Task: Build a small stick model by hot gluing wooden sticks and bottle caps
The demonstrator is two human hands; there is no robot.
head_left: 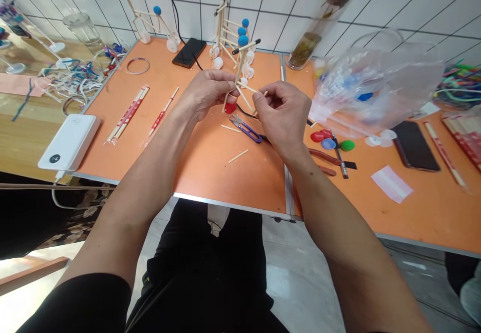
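Note:
Above the orange table, my left hand (208,92) is closed around a small wooden stick frame (243,67) with a dark-tipped crossbar at its top. Thumb and fingers of my right hand (284,115) pinch the ends of thin sticks on the right side of this frame; the exact contact is partly hidden by the fingers. Below both hands lie purple-handled thread snips (248,130). Short cut stick pieces (238,156) rest near the snips. A red round cap (230,107) sits just under my left fingertips.
Stick bicycle models (150,19) with blue balls stand at the back. A phone (189,52), wrapped chopsticks (128,114) and a white power bank (69,142) lie leftward. To the right are pliers (325,156), coloured caps (328,144), a plastic bag (379,87) and another phone (415,146).

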